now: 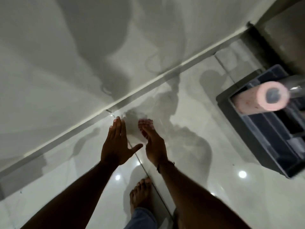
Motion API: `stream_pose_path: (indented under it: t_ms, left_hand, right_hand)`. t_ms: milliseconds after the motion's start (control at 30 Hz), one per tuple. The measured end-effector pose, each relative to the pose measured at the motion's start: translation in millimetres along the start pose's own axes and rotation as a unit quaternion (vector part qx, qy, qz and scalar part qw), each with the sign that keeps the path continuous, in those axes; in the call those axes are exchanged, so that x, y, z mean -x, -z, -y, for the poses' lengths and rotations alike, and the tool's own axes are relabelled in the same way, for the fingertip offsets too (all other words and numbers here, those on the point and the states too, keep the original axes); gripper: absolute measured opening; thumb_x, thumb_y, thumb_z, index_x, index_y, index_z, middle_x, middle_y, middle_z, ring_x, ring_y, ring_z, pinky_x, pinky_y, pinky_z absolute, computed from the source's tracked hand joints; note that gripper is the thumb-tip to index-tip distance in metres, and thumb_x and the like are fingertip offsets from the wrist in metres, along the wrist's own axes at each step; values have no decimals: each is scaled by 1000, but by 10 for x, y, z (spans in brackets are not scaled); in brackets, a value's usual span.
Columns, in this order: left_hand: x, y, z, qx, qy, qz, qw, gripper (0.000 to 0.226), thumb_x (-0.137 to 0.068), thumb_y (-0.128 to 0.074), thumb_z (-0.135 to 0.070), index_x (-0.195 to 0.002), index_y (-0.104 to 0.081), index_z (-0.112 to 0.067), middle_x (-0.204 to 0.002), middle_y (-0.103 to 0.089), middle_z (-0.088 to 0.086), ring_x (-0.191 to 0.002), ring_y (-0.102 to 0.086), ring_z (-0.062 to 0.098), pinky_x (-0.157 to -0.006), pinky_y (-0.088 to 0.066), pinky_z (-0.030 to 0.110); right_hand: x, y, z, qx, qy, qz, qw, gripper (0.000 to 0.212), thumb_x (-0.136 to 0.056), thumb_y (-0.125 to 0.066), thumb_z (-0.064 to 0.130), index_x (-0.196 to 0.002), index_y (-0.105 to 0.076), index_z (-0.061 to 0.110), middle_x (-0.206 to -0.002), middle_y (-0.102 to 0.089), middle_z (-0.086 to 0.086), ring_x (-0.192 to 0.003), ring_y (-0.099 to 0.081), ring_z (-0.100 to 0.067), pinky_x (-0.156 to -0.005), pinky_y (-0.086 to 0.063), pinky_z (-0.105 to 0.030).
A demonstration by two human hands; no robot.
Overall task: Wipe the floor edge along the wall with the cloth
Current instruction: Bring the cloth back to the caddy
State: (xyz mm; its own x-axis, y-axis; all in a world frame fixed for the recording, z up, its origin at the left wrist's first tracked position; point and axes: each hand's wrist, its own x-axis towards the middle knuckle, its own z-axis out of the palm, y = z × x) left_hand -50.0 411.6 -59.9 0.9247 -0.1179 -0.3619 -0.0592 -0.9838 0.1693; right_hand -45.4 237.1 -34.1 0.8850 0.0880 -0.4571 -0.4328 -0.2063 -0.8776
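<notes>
My left hand (116, 142) is stretched out flat over the glossy pale floor tiles, fingers together and thumb out, holding nothing. Close beside it on the right, my right hand (152, 139) is also open and empty, its fingers pointing toward the wall. The floor edge (102, 113), a pale skirting strip, runs diagonally from lower left to upper right just beyond my fingertips. No cloth is in view.
A dark plastic crate (257, 134) stands on the floor at the right, with a pink paper roll (264, 98) on top of it. My bare foot (140, 194) and jeans hem (142, 219) are below the hands. A white wall (66, 47) fills the upper left.
</notes>
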Motion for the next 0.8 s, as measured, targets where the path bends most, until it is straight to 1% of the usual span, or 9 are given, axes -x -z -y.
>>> stream_pose_path:
  t_ms: [100, 200, 233, 300, 400, 467, 633, 733, 800]
  left_hand:
    - [74, 333, -530, -1, -59, 18, 998, 130, -84, -33, -94, -166, 1, 1, -175, 10, 18, -164, 8, 31, -132, -6, 42]
    - [77, 557, -1155, -4, -139, 25, 990, 124, -88, -35, -89, -166, 1, 0, -175, 8, 18, -164, 6, 30, -134, -9, 43]
    - [71, 615, -1383, -4, -163, 25, 986, 121, -90, -36, -86, -166, 0, 1, -176, 6, 19, -165, 5, 31, -134, -10, 44]
    - [64, 672, -1828, 2, -195, 17, 981, 114, -94, -38, -79, -166, -3, 2, -175, 2, 22, -165, 0, 32, -134, -11, 44]
    - [51, 648, -2425, 7, -240, -13, 971, 102, -100, -39, -70, -164, -15, 6, -174, -11, 26, -164, -12, 36, -133, -16, 44]
    - [19, 559, -2787, -2, -289, -15, 957, 98, -102, -37, -68, -164, -19, 6, -174, -13, 26, -163, -13, 35, -133, -17, 44]
    - [-264, 206, -3477, -32, -398, -3, 917, 95, -104, -32, -68, -166, -14, 3, -174, -12, 24, -164, -11, 36, -134, -11, 44]
    - [-483, -69, -3828, -45, -430, -17, 902, 95, -103, -30, -68, -165, -18, 4, -173, -17, 25, -163, -16, 36, -134, -14, 45]
    - [-666, -277, -4020, -66, -445, -16, 893, 96, -103, -25, -69, -166, -11, 2, -176, -9, 23, -165, -9, 35, -134, -3, 43]
  right_hand:
    - [641, 454, 82, -68, -79, -91, 990, 72, -93, -33, -31, -151, -49, 9, -157, -52, 1, -141, -50, 4, -121, -34, -12]
    - [1127, 1012, 79, 18, -100, -182, 978, 80, -89, -32, -31, -153, -48, 14, -156, -48, 11, -142, -44, 10, -113, -27, 4]
    - [1260, 1231, 50, 53, -99, -213, 971, 80, -89, -34, -30, -154, -46, 16, -157, -47, 12, -143, -44, 6, -116, -29, 0]
    - [1470, 1673, -61, 99, -119, -275, 949, 75, -94, -39, -21, -155, -44, 22, -158, -50, 3, -138, -56, -8, -119, -47, -25]
    - [1639, 2320, -226, 80, -157, -377, 909, 63, -101, -43, -6, -156, -42, 25, -147, -62, -15, -122, -67, -40, -104, -57, -57]
    - [1699, 2770, -340, 104, -143, -433, 884, 69, -94, -48, -11, -156, -43, 21, -144, -64, -18, -121, -66, -40, -107, -55, -56]
    - [1470, 3876, -662, 172, -119, -504, 838, 71, -94, -41, -10, -156, -40, 23, -153, -56, -11, -134, -57, -35, -113, -37, -29]
    - [1193, 4363, -853, 180, -123, -504, 836, 72, -95, -37, -13, -157, -37, 23, -158, -50, -10, -143, -49, -33, -126, -37, -44]
    - [978, 4562, -993, 212, -125, -496, 833, 67, -97, -37, -9, -157, -36, 22, -159, -47, -12, -144, -48, -36, -125, -38, -51]
